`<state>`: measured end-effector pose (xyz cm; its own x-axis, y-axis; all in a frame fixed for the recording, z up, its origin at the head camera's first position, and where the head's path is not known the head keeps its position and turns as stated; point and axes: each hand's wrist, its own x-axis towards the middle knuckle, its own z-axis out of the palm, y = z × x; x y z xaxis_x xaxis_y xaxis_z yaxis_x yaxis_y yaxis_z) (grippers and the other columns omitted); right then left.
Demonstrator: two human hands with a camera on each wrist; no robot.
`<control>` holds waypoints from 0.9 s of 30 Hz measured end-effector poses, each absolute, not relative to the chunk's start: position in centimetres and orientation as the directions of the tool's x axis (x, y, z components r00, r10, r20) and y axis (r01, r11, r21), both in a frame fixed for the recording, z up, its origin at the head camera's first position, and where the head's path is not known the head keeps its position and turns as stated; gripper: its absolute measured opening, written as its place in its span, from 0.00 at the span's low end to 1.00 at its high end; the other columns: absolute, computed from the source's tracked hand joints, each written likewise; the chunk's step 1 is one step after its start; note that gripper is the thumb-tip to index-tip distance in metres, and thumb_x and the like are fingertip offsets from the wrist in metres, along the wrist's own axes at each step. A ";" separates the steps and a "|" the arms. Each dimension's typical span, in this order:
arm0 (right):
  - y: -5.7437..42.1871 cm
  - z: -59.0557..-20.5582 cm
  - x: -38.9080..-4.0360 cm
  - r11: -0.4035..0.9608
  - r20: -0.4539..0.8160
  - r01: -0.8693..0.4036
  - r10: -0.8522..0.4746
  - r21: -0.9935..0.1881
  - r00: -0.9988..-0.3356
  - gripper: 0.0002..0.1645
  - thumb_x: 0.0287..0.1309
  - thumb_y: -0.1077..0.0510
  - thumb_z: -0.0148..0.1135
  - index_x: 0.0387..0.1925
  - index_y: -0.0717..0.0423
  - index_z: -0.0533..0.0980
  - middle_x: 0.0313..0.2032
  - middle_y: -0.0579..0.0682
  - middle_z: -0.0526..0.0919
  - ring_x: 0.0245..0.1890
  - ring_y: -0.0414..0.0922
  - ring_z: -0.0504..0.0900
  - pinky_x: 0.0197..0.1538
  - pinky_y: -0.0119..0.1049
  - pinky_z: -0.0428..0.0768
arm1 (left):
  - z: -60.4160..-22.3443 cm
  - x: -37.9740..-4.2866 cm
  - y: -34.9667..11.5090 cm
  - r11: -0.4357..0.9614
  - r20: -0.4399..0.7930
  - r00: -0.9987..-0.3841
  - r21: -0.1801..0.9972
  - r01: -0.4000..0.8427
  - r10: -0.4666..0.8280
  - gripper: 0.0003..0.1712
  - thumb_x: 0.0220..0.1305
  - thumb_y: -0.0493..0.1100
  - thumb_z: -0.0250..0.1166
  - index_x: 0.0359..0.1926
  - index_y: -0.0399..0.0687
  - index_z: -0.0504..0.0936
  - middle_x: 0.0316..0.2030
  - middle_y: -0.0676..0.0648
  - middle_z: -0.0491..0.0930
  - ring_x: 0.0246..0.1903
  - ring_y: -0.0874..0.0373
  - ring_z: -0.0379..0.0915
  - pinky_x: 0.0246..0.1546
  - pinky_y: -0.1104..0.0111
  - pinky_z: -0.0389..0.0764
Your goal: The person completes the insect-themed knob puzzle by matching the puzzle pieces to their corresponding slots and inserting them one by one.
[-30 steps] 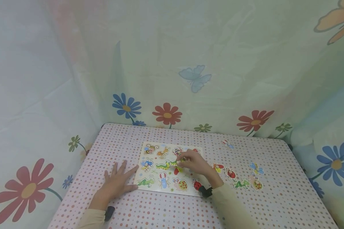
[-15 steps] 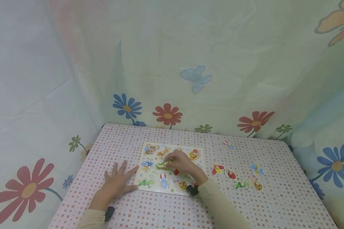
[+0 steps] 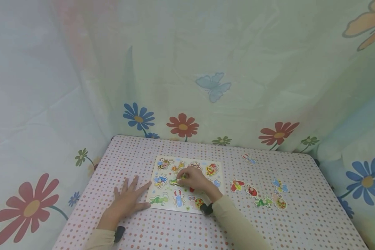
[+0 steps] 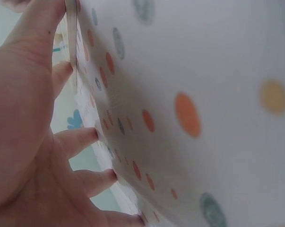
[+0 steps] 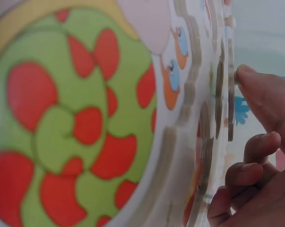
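Note:
A white insect puzzle board lies on the dotted table, with shaped recesses showing colourful bugs. My right hand pinches a green caterpillar puzzle piece between thumb and finger, over the caterpillar picture in the middle row. Seen from the right wrist, the piece is edge-on, close over the board, and my other fingers are curled beneath. My left hand is spread beside the board's left edge. Its fingertips rest on the tablecloth in the left wrist view, with the thumb side at the board's edge.
Loose pieces lie right of the board: a stag beetle, a red-winged bug, a ladybug, a grasshopper, a blue-winged bee and a snail. A flower-printed curtain stands behind the table.
My right hand has moved left across the board with the caterpillar piece, from right of its matching picture to over it. The left hand has stayed in place.

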<state>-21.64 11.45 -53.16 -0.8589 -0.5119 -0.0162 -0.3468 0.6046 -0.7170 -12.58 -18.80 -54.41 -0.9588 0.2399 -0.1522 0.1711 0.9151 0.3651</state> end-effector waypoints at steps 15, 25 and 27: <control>11.0 -53.2 -21.5 0.659 -0.077 -0.311 -0.489 -0.685 -0.869 0.03 0.57 0.55 0.73 0.34 0.42 0.85 0.18 0.42 0.71 0.17 0.38 0.70 0.23 0.32 0.70 | -54.2 -12.4 -18.7 0.919 -0.156 -0.958 0.355 0.173 0.241 0.48 0.56 0.71 0.66 0.75 0.71 0.62 0.77 0.35 0.43 0.72 0.24 0.29 0.59 0.23 0.31; 11.2 -52.4 -21.2 0.661 -0.053 -0.322 -0.480 -0.678 -0.876 0.04 0.59 0.55 0.72 0.37 0.43 0.86 0.21 0.44 0.72 0.18 0.39 0.69 0.21 0.32 0.70 | -53.9 -12.4 -18.7 0.917 -0.160 -0.956 0.359 0.175 0.246 0.47 0.57 0.70 0.65 0.76 0.70 0.62 0.78 0.36 0.42 0.72 0.25 0.28 0.59 0.23 0.31; 11.5 -52.0 -21.0 0.663 -0.036 -0.331 -0.476 -0.672 -0.878 0.04 0.60 0.55 0.71 0.38 0.43 0.86 0.24 0.44 0.72 0.21 0.40 0.69 0.23 0.32 0.69 | -53.9 -12.3 -18.7 0.917 -0.160 -0.955 0.357 0.178 0.248 0.47 0.57 0.70 0.65 0.76 0.70 0.62 0.77 0.35 0.42 0.72 0.25 0.28 0.59 0.23 0.31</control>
<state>-20.98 11.50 -51.97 -0.8785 -0.4764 -0.0364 -0.3315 0.6625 -0.6717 -12.34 -18.74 -53.86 -0.9555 0.2479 -0.1601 0.1781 0.9170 0.3569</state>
